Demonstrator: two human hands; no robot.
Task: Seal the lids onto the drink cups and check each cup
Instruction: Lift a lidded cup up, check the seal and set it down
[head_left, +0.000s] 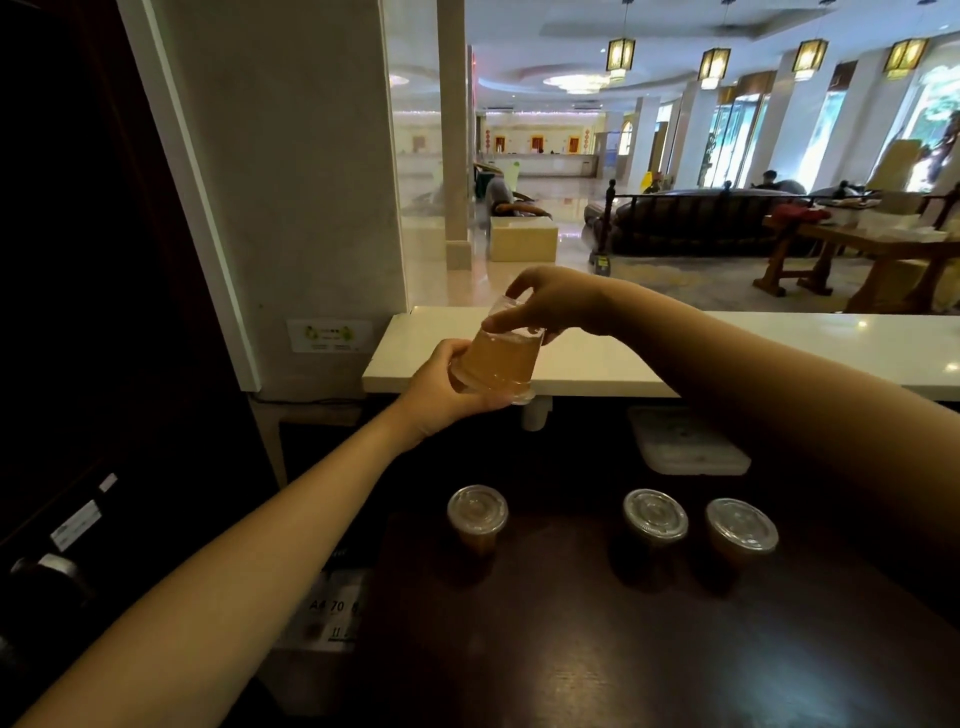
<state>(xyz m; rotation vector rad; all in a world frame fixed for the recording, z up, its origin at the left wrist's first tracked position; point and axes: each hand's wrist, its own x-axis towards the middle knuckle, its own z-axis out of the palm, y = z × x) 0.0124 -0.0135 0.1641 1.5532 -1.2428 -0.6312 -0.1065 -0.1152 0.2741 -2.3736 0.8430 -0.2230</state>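
A clear plastic cup of amber drink (498, 361) is held up in front of me, turned upside down and tilted, its lid end at the bottom. My left hand (441, 387) grips the lidded lower end from the left. My right hand (545, 306) pinches the cup's base at the top. On the dark wooden counter below stand three lidded cups of the same drink: one on the left (477, 514), one in the middle (655, 517), one on the right (742, 530).
A white stone ledge (623, 358) runs across behind the raised cup. A white lidded container (685, 441) lies under it at the right. A pillar (291, 182) and dark cabinet stand at the left. A paper box (332, 613) sits by the counter's left edge.
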